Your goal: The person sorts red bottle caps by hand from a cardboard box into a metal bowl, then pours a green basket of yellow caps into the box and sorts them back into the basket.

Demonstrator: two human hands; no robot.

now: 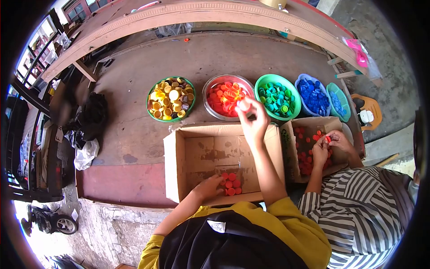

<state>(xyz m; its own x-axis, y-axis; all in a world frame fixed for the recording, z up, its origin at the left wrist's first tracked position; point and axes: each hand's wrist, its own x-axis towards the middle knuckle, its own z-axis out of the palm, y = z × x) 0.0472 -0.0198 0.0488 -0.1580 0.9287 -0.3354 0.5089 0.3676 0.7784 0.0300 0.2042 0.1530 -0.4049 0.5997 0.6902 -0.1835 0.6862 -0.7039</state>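
Observation:
My right hand [254, 122] is raised above the far wall of the cardboard box [171, 161], its fingers closed round a pale red bottle cap [245, 106]. The cap overlaps the near edge of the metal bowl [207, 106] full of red and orange caps. Down in the box, my left hand [208, 188] rests low with fingers stretched toward a small cluster of red bottle caps [230, 184]. Its fingertips are right at the cluster's left edge.
Bowls of yellow caps [172, 98], green caps [277, 98], dark blue caps [313, 96] and light blue caps [339, 104] line the table [125, 116]. A co-worker in a striped shirt [354, 210] handles red caps over a second box [290, 148]. A wooden beam [201, 17] crosses behind.

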